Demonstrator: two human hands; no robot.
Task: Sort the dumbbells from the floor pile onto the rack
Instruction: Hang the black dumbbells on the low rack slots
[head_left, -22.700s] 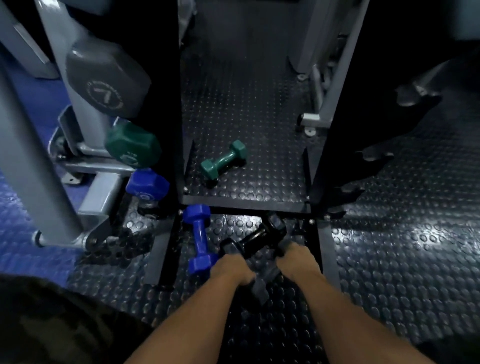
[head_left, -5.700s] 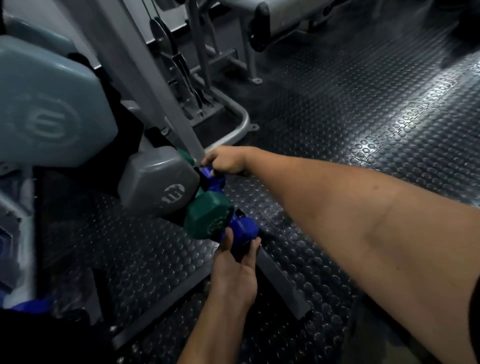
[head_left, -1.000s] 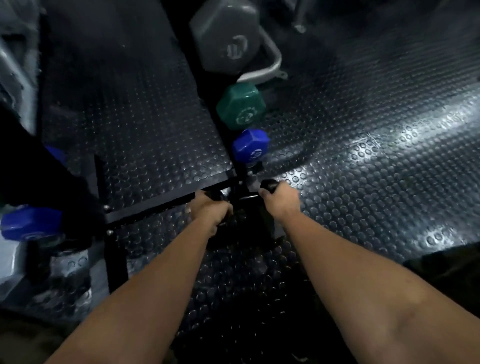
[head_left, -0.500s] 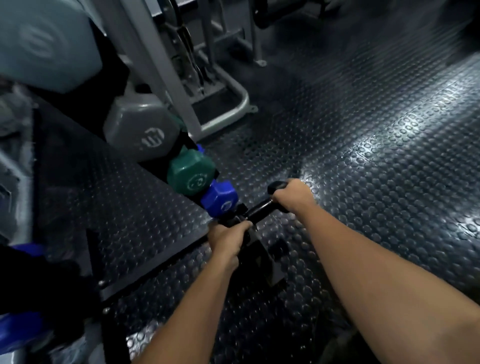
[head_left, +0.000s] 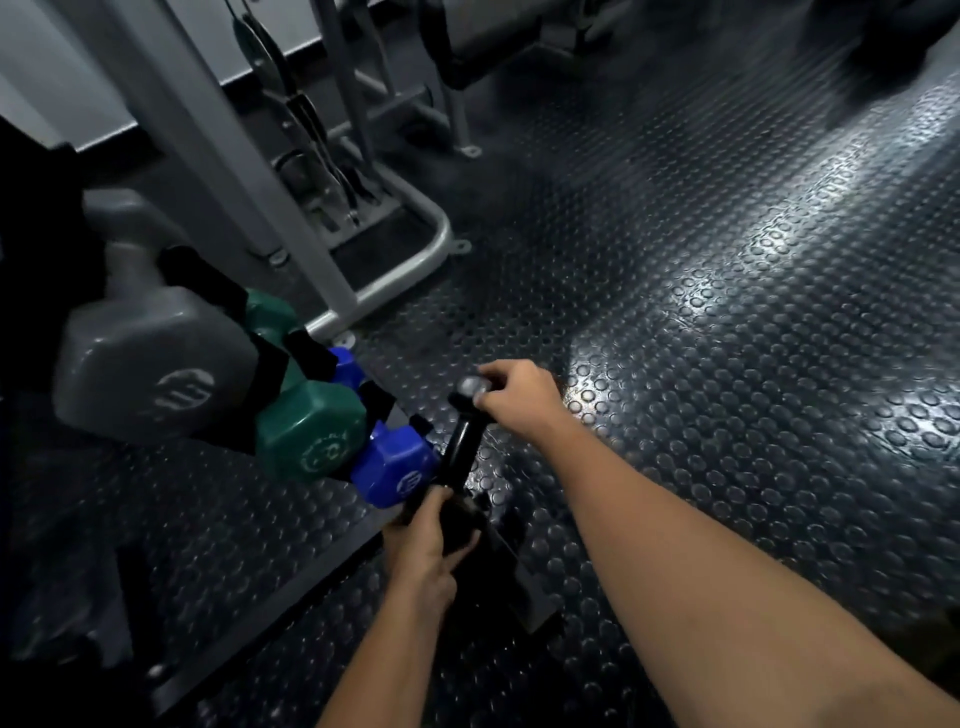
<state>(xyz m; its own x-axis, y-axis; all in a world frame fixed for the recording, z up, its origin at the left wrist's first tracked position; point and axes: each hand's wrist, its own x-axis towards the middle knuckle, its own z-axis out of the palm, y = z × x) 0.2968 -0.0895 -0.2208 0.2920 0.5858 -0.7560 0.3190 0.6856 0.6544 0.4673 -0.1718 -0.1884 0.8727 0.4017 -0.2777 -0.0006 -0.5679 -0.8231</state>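
Three dumbbells sit in a row on the rack (head_left: 218, 283) at the left: the largest dumbbell (head_left: 150, 358) farthest left, a mid-sized dumbbell (head_left: 306, 431) to its right, the smallest racked dumbbell (head_left: 395, 470) right of that. Just right of it, a slim dumbbell (head_left: 462, 441) spans between the left hand (head_left: 426, 540), nearer, and the right hand (head_left: 514, 395), farther. A machine frame (head_left: 332, 270) stands behind the rack on the studded floor (head_left: 727, 364).

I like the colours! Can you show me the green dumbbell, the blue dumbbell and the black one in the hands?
green dumbbell (head_left: 310, 439): head view, near hexagonal end.
blue dumbbell (head_left: 396, 470): head view, near end face.
black dumbbell (head_left: 464, 439): head view, handle between the hands.
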